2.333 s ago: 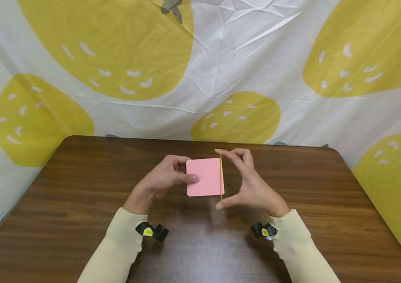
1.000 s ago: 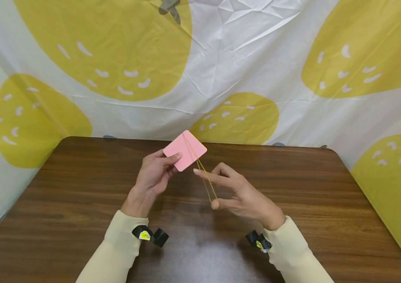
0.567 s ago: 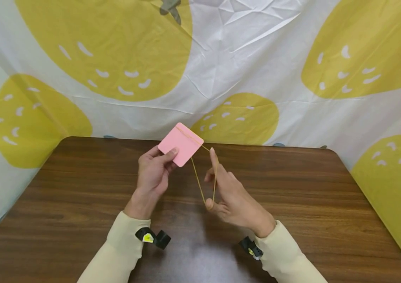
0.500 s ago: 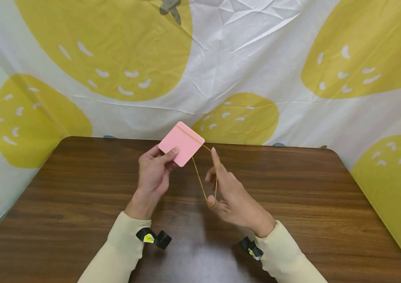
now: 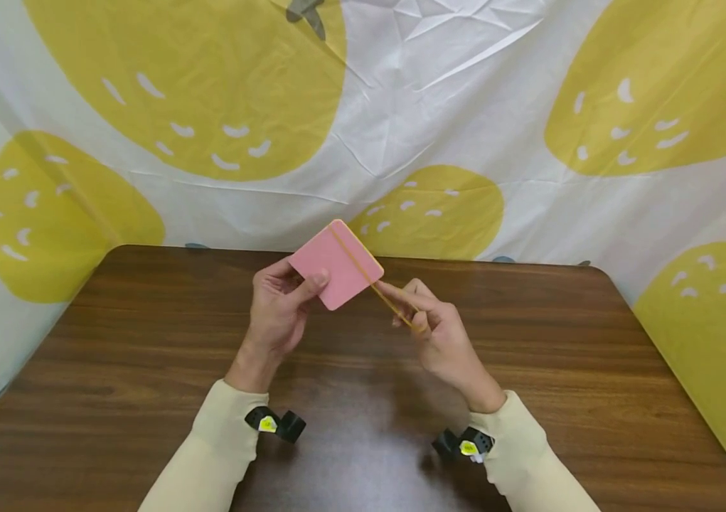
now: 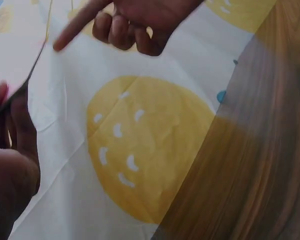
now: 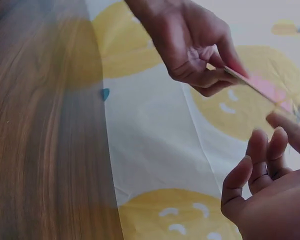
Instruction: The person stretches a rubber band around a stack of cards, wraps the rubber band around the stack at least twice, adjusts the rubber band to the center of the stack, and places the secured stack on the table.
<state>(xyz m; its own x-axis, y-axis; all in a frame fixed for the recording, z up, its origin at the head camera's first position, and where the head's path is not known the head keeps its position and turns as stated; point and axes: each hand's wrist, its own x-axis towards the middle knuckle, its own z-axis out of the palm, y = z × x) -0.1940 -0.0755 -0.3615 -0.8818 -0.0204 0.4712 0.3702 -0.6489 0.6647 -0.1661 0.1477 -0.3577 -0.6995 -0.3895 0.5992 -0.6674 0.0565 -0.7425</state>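
Rubber band (image 5: 391,305) has drawn narrower, right grip (image 5: 441,331) hooking it, left grip (image 5: 278,307) pinching pink card (image 5: 335,262).

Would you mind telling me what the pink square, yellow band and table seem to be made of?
The pink square looks like matte card, perhaps plastic: thin, flat, little gloss. The yellow band is probably rubber, finish unclear: it runs thin and straight to the right hand. The table could be wood or wood-look laminate, satin: streaked brown grain, soft sheen.
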